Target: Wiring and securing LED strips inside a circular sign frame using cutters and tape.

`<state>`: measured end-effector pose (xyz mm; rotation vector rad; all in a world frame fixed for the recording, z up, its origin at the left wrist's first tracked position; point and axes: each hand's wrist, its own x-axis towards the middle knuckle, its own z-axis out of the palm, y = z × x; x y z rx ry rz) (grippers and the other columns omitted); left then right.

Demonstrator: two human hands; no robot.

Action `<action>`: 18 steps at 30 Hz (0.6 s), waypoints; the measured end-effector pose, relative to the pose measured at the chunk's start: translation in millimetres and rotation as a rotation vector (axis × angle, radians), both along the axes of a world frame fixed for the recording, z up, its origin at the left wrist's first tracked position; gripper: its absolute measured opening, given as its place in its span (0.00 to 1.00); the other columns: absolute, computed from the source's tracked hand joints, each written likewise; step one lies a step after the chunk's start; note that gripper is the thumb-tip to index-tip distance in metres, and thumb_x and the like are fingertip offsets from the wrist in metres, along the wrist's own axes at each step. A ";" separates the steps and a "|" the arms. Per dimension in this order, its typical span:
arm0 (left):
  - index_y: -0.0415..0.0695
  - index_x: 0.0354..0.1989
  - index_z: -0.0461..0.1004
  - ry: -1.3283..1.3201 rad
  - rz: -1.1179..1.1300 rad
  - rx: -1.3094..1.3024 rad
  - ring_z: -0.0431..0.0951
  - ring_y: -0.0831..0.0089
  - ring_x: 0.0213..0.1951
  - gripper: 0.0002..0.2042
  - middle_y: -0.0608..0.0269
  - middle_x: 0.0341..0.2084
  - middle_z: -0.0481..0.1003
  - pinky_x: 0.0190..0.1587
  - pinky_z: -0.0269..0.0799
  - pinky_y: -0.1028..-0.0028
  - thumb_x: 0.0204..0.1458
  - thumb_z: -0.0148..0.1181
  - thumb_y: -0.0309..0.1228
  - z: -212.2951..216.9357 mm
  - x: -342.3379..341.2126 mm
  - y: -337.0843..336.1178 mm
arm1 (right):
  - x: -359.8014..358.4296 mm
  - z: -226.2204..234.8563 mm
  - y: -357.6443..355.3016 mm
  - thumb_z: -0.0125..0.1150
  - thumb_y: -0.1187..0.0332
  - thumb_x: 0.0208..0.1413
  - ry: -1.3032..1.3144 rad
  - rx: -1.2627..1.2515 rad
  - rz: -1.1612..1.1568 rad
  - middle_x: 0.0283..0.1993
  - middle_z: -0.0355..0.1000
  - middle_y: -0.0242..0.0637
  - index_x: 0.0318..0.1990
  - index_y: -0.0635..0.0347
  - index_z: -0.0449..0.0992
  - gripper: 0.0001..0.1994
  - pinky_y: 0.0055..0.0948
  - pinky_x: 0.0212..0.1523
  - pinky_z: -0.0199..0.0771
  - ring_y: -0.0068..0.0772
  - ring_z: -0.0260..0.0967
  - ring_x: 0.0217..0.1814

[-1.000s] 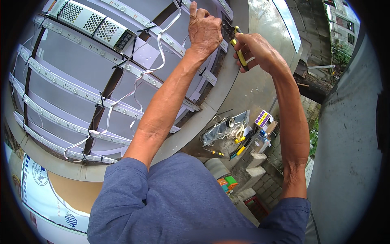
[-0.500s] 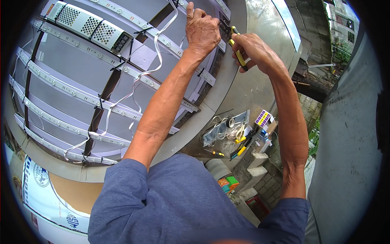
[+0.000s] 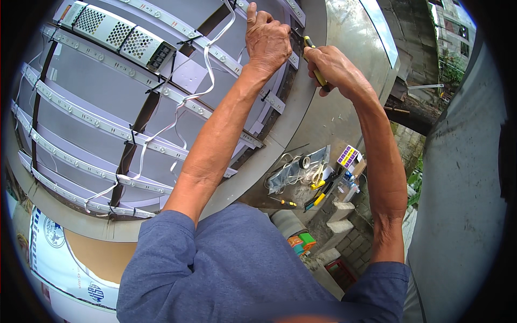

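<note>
My left hand is closed over the right end of an LED strip; what its fingers pinch is hidden beneath it. Just to its right, my right hand is wrapped around yellow-and-black handled pliers. The dark jaws of the pliers point up and left, close to my left fingertips; what lies between them cannot be made out. Both hands are over the rim of a large round frame. Inside it, several LED strips run across dark crossbars, tied with black cable ties. A white wire weaves between the strips.
A perforated metal power supply is strapped to the frame at upper left. Lower right, a grey surface bears a coil of wire, black tape, a screwdriver and a purple-yellow box. A grey sheet rises at right.
My right hand has shifted slightly left and its fingers have closed further around the plier handles. My left hand stays almost where it was.
</note>
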<state>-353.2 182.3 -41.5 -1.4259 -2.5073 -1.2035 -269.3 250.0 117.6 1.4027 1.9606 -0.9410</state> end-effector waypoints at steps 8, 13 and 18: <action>0.52 0.32 0.88 -0.006 -0.013 0.008 0.75 0.66 0.46 0.08 0.68 0.28 0.83 0.75 0.39 0.54 0.47 0.64 0.33 -0.9 -0.6 -0.3 | -0.7 -0.1 -1.9 0.44 0.49 0.67 -0.012 0.030 0.002 0.24 0.66 0.37 0.29 0.69 0.72 0.28 0.33 0.21 0.76 0.31 0.68 0.23; 0.53 0.32 0.88 0.004 -0.010 -0.001 0.75 0.66 0.45 0.09 0.69 0.28 0.84 0.75 0.39 0.54 0.45 0.62 0.30 -2.6 0.3 0.7 | -0.5 -0.4 -1.5 0.44 0.49 0.67 -0.005 0.026 0.003 0.24 0.67 0.37 0.29 0.68 0.72 0.28 0.33 0.21 0.76 0.31 0.68 0.22; 0.53 0.32 0.88 -0.005 -0.012 -0.002 0.75 0.66 0.45 0.09 0.69 0.28 0.84 0.75 0.39 0.54 0.45 0.62 0.31 -1.4 0.0 0.8 | -1.1 -1.5 -3.5 0.44 0.50 0.68 -0.003 0.047 0.024 0.21 0.65 0.35 0.27 0.66 0.71 0.27 0.32 0.19 0.73 0.29 0.65 0.20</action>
